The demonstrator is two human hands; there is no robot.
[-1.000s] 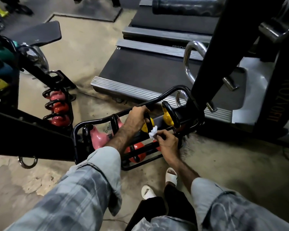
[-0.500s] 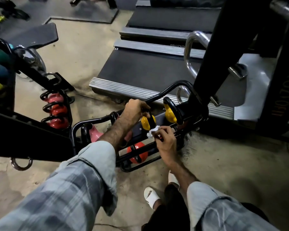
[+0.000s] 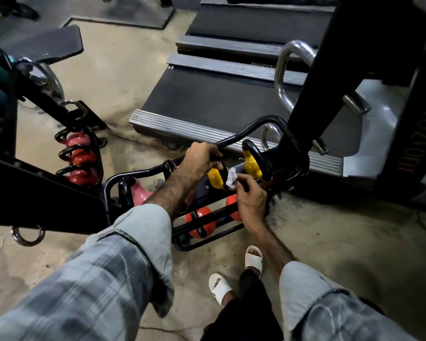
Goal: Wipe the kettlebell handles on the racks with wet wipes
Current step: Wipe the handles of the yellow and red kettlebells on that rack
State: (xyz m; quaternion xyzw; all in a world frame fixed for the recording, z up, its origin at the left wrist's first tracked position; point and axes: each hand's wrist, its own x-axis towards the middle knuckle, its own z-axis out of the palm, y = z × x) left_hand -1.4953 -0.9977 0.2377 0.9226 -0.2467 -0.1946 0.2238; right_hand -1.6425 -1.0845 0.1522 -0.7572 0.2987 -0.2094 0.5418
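Head view: left hand (image 3: 200,157) clamps the yellow kettlebell's black loop handle (image 3: 222,168), right hand (image 3: 247,193) pinches the crumpled white wet wipe (image 3: 231,179) — we'd wrap it fully round the bar.

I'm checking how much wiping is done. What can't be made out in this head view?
- Handle of the near yellow kettlebell: mostly hidden by the left hand and wet wipe.
- Wipe's contact side: hidden by the right hand.
- Orange kettlebell handle: crossed by rack bars.
- Whether any handle is wet or clean: too small, too dark.

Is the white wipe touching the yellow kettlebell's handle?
Touching. The head view shows the right hand pressing the wipe against the kettlebell's black handle.
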